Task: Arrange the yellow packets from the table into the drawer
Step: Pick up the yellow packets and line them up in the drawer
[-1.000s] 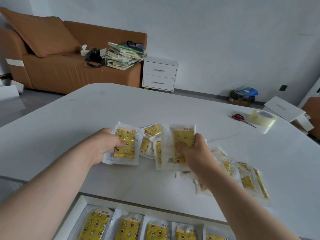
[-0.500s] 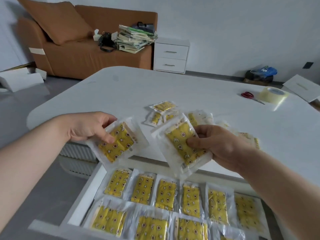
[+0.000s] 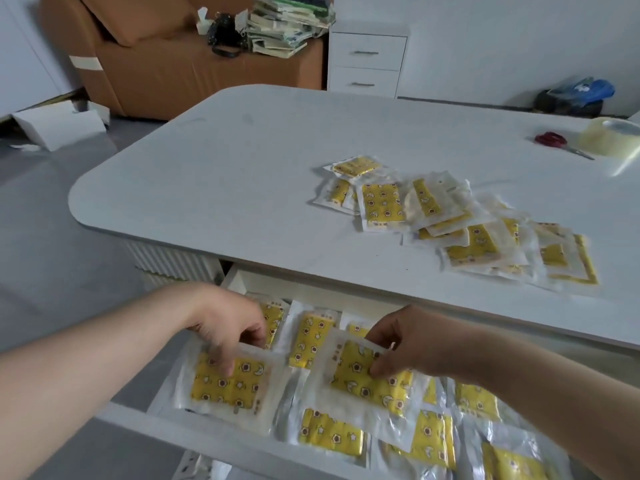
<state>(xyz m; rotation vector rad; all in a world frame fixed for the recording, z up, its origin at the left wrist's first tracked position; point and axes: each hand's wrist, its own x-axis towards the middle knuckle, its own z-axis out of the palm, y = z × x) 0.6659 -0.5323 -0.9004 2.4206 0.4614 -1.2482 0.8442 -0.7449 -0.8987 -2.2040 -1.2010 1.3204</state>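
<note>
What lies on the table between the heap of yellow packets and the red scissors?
Nothing: in the head view, only bare white table shows between the heap of yellow packets and the red scissors.

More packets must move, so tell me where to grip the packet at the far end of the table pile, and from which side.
Pinch the clear sealed margin of the far packet, probably at its left edge, coming from the left. It seems to lie flat on top of its neighbours with nothing overlapping it, and no other packet lies on that side.
</note>
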